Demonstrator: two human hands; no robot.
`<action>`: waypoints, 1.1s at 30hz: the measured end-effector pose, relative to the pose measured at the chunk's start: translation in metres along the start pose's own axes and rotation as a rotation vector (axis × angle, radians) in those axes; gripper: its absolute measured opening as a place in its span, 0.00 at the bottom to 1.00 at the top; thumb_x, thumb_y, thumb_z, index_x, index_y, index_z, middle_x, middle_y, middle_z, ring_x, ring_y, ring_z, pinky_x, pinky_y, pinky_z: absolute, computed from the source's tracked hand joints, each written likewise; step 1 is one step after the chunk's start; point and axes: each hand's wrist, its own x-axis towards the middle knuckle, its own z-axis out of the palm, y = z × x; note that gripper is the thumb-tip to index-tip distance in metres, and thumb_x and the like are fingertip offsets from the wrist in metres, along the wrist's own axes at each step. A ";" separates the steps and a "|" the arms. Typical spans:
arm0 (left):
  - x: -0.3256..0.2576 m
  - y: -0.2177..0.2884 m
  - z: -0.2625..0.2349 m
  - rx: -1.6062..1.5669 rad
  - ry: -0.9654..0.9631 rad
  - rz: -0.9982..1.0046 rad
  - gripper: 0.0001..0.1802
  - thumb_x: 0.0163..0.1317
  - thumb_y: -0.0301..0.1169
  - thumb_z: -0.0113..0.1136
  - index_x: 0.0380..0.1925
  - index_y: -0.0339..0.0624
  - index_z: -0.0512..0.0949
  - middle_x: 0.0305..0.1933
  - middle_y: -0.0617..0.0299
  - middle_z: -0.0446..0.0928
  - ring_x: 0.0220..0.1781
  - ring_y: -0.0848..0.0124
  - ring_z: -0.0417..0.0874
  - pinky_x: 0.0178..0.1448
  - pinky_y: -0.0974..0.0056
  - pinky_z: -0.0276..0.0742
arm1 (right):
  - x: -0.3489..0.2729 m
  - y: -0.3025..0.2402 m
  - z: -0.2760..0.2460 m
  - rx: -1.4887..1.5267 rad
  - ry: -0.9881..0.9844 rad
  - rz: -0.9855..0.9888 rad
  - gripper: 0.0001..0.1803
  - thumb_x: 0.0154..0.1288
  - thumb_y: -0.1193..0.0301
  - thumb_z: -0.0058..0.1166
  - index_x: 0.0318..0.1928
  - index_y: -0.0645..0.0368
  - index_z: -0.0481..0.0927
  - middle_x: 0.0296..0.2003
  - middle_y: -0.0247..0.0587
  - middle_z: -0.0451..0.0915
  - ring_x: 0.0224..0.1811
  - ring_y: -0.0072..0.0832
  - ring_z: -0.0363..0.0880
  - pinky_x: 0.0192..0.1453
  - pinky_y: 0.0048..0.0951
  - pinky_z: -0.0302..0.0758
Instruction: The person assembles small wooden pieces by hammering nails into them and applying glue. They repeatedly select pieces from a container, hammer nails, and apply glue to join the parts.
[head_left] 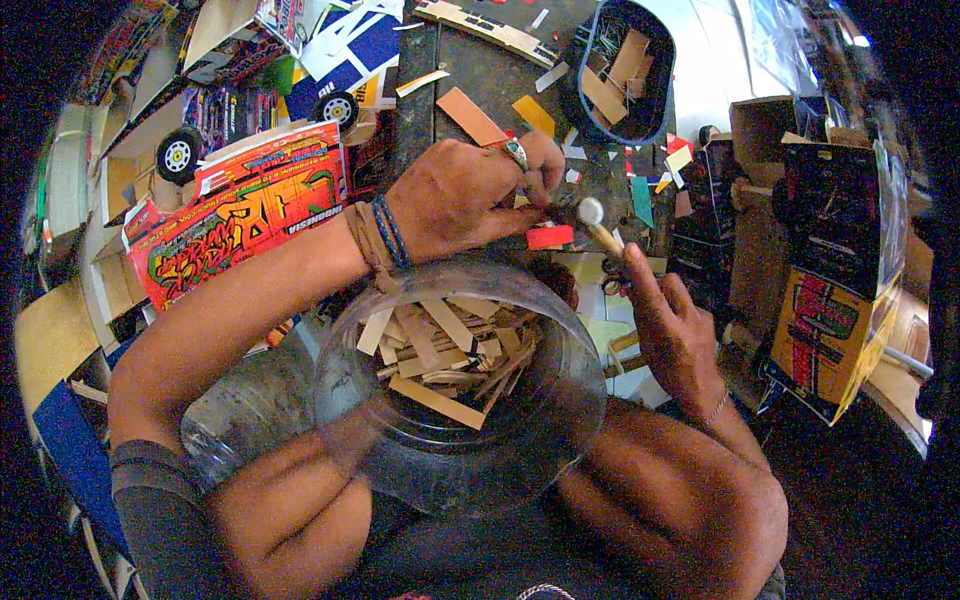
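My right hand grips a small hammer by its pale wooden handle, index finger stretched along it. The round, light-coloured hammer head is close to my left fingertips. My left hand, with a ring and wrist bands, is closed in a pinch over the work surface. What it pinches is too small and hidden to name. Just below its fingertips is a small red block. In front of me, between my legs, a clear plastic tub holds many thin wooden strips.
A dark tray with a blue rim holds wood pieces and what look like nails. Scraps and an orange-brown strip lie on the dark table. Model trucks with black wheels and a red printed panel stand left, boxy models right.
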 end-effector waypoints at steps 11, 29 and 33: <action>0.000 -0.001 0.001 0.006 -0.040 -0.051 0.10 0.61 0.36 0.68 0.35 0.43 0.82 0.46 0.63 0.79 0.38 0.60 0.87 0.42 0.57 0.83 | 0.002 -0.003 -0.004 -0.076 -0.024 0.000 0.40 0.62 0.78 0.61 0.74 0.40 0.69 0.35 0.38 0.79 0.24 0.37 0.81 0.24 0.40 0.79; 0.000 -0.005 0.007 -0.037 0.012 -0.016 0.09 0.60 0.34 0.69 0.33 0.42 0.81 0.44 0.62 0.80 0.36 0.59 0.87 0.41 0.56 0.82 | 0.003 -0.004 -0.010 -0.024 0.035 0.027 0.43 0.65 0.75 0.58 0.77 0.29 0.60 0.43 0.43 0.82 0.26 0.46 0.84 0.27 0.44 0.83; -0.001 -0.004 0.004 -0.013 -0.026 -0.066 0.11 0.61 0.36 0.69 0.38 0.44 0.79 0.39 0.60 0.81 0.35 0.59 0.88 0.40 0.56 0.83 | 0.003 0.001 -0.007 0.024 0.001 0.072 0.43 0.65 0.77 0.57 0.77 0.31 0.60 0.42 0.43 0.82 0.27 0.47 0.84 0.28 0.45 0.83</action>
